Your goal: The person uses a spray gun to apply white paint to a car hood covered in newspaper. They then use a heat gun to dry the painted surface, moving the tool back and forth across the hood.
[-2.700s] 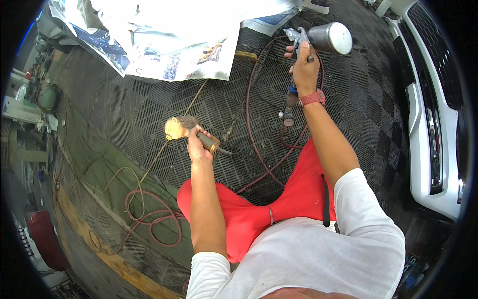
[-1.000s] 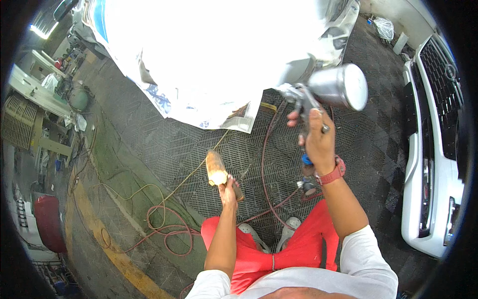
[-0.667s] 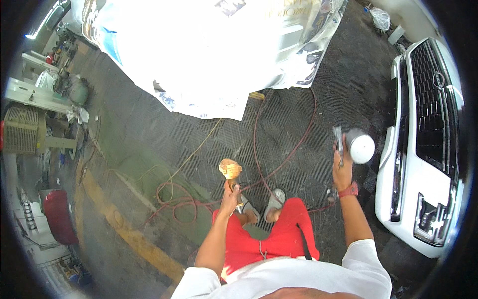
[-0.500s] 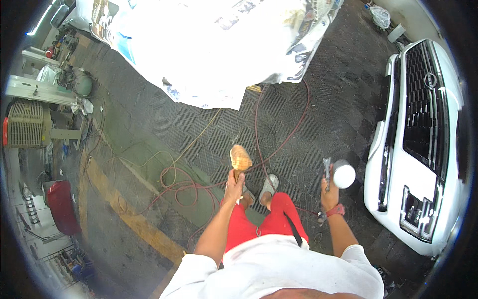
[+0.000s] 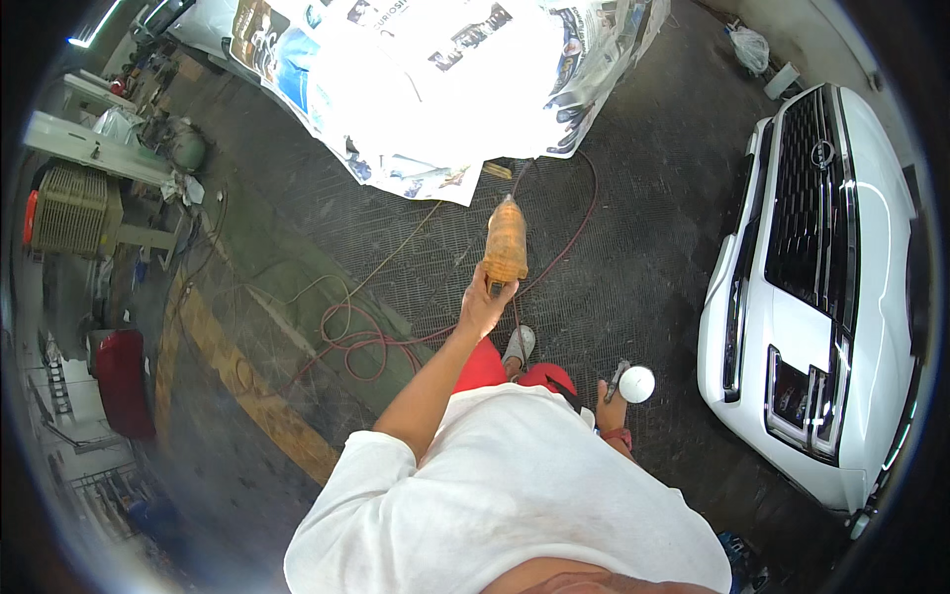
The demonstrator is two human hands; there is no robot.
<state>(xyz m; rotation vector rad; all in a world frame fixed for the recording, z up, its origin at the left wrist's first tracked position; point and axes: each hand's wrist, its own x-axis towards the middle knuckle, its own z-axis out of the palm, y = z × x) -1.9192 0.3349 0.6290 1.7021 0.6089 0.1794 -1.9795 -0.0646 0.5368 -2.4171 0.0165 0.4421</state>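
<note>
My left hand [image 5: 483,307] is stretched out in front of me, wrapped round the lower end of an orange, bottle-shaped thing [image 5: 507,243] with a narrow pale tip. The tip points away from me, towards a large form covered in newspaper [image 5: 406,109]; a gap of floor shows between them. Low by my right side, my right hand [image 5: 611,410] grips a spray gun [image 5: 616,376] with a round white cup [image 5: 637,384]. The fingers on its handle are only partly seen.
A white car front bumper with a black grille [image 5: 807,247] stands on the right. Red hose [image 5: 371,342] lies looped on the dark floor by my feet. On the left are a beige slatted unit [image 5: 74,210], a green tank [image 5: 188,148] and a red panel [image 5: 126,381].
My left hand has moved forward and slightly right with the orange bottle-shaped thing. My right hand, with the spray gun, has come left and back beside my body.
</note>
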